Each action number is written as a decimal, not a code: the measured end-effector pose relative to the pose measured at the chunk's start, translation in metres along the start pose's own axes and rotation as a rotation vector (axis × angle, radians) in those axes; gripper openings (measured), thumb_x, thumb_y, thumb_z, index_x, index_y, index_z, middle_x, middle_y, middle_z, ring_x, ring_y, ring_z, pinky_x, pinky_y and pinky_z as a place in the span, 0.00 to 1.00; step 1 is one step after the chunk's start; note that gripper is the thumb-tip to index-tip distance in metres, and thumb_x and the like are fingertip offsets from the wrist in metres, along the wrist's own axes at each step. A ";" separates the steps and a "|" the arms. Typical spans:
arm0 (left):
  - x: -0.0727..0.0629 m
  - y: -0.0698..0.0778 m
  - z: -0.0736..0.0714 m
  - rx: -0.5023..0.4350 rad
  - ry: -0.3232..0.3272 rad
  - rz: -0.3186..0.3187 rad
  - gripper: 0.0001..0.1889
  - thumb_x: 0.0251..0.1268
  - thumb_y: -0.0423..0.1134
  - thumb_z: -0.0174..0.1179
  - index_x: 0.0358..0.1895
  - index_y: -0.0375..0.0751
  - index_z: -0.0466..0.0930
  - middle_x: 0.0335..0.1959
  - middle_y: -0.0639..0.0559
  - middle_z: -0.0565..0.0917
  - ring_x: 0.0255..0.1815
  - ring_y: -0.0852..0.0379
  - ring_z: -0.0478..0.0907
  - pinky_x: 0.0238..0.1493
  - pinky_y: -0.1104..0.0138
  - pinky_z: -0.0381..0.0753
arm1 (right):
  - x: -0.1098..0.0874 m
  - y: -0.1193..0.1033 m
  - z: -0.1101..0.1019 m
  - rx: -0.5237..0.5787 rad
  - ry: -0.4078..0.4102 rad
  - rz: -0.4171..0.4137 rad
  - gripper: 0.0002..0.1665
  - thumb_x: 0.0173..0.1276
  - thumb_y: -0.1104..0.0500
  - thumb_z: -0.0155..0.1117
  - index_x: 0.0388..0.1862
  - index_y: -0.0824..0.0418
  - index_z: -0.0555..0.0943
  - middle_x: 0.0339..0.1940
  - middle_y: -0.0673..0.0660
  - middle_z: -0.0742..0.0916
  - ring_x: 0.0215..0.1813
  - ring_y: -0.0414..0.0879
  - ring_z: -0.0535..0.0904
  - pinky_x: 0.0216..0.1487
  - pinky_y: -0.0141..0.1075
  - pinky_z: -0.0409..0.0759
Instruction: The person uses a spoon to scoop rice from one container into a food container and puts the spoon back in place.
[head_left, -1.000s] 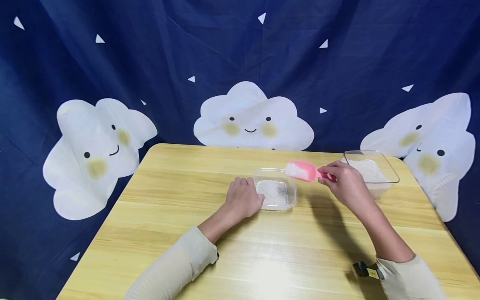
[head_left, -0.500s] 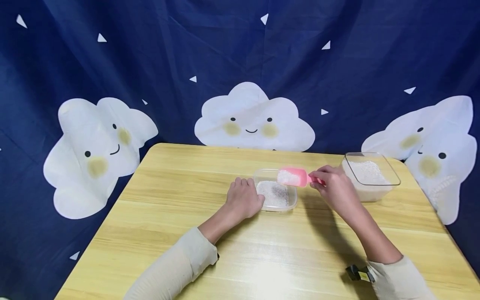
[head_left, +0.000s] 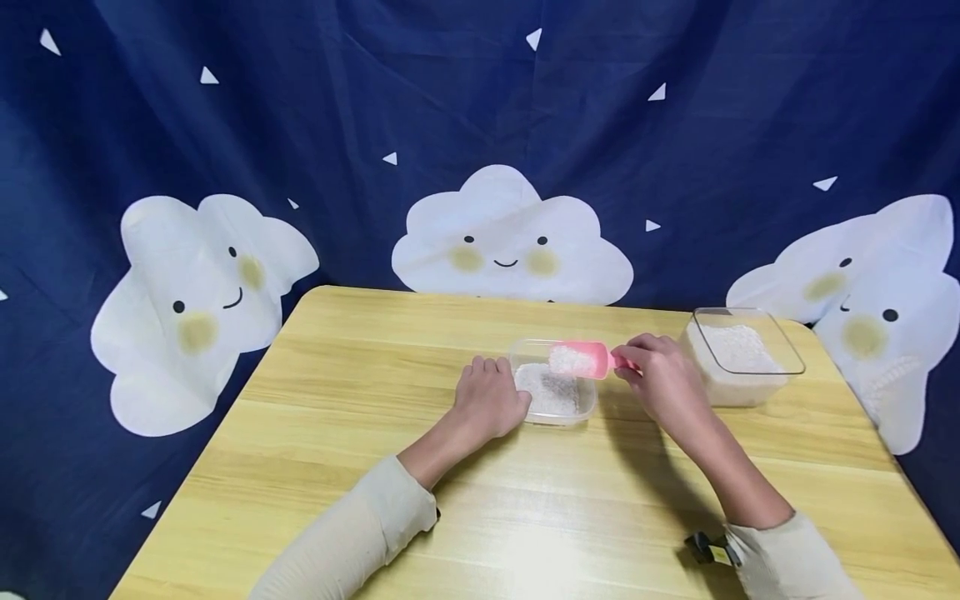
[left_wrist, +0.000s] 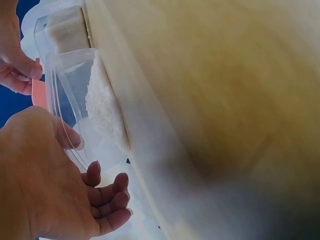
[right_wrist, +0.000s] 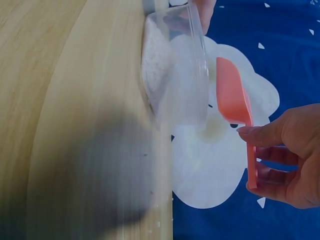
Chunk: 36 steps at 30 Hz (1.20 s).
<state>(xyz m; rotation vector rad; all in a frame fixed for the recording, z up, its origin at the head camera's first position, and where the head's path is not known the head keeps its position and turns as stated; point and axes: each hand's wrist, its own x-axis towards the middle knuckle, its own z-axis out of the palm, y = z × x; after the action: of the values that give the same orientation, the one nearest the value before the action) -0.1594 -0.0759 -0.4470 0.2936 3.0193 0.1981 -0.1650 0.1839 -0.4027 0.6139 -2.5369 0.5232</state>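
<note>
My right hand [head_left: 663,379] pinches the handle of a pink scoop [head_left: 596,360] between thumb and fingers. White rice [head_left: 570,361] lies in the scoop's bowl. The scoop is held over the right back part of a small clear plastic container [head_left: 551,417], which has a layer of rice [left_wrist: 102,105] on its bottom. At the container's left side, my left hand [head_left: 487,398] grips the rim, with the thumb over the edge and the other fingers [left_wrist: 112,220] curled outside. From the right wrist, the scoop [right_wrist: 232,95] shows above the container's rim, roughly level.
A larger clear square container [head_left: 742,387], well filled with rice, stands at the right back of the wooden table [head_left: 360,350]. A dark blue curtain [head_left: 337,100] with printed clouds hangs behind the table's far edge. A few stray grains [right_wrist: 158,225] lie on the tabletop.
My right hand has carried the loaded scoop leftward, away from the larger container and over the small one. The left hand keeps its place at the small container.
</note>
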 end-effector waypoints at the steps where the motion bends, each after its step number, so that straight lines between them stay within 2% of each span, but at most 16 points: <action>1: 0.000 0.000 0.000 -0.001 -0.001 0.000 0.21 0.74 0.53 0.42 0.46 0.36 0.69 0.41 0.43 0.75 0.46 0.47 0.67 0.53 0.58 0.69 | 0.000 0.000 0.000 -0.004 0.004 -0.002 0.13 0.52 0.70 0.80 0.38 0.63 0.90 0.38 0.61 0.90 0.40 0.60 0.83 0.41 0.50 0.82; 8: 0.001 0.001 0.002 0.002 0.006 0.000 0.21 0.74 0.52 0.42 0.47 0.36 0.70 0.41 0.43 0.76 0.46 0.46 0.68 0.54 0.57 0.70 | 0.002 -0.002 0.001 -0.034 0.028 -0.013 0.13 0.53 0.71 0.79 0.38 0.63 0.90 0.38 0.62 0.89 0.41 0.60 0.81 0.41 0.50 0.81; 19: 0.002 0.001 0.003 0.011 0.011 -0.002 0.21 0.73 0.53 0.43 0.46 0.36 0.69 0.40 0.44 0.75 0.44 0.47 0.67 0.52 0.59 0.69 | 0.001 -0.008 0.007 -0.075 0.065 -0.001 0.11 0.55 0.71 0.78 0.37 0.62 0.90 0.39 0.61 0.89 0.42 0.60 0.82 0.34 0.53 0.83; 29: 0.002 0.000 0.002 0.030 0.007 0.005 0.21 0.74 0.54 0.43 0.46 0.36 0.70 0.40 0.43 0.76 0.44 0.47 0.67 0.53 0.59 0.70 | 0.001 -0.008 0.008 -0.146 0.103 -0.058 0.09 0.60 0.70 0.74 0.38 0.61 0.89 0.39 0.61 0.89 0.44 0.61 0.82 0.30 0.54 0.84; 36: 0.002 0.000 0.003 0.021 0.014 0.009 0.21 0.73 0.53 0.43 0.45 0.36 0.69 0.39 0.44 0.75 0.43 0.47 0.66 0.52 0.59 0.69 | 0.001 -0.008 0.008 -0.193 0.091 -0.081 0.09 0.60 0.70 0.74 0.39 0.60 0.88 0.40 0.61 0.89 0.45 0.62 0.82 0.25 0.54 0.83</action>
<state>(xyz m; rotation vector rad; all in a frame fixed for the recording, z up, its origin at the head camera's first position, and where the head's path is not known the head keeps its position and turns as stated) -0.1606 -0.0751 -0.4498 0.3083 3.0360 0.1699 -0.1647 0.1736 -0.4069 0.6039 -2.4287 0.2681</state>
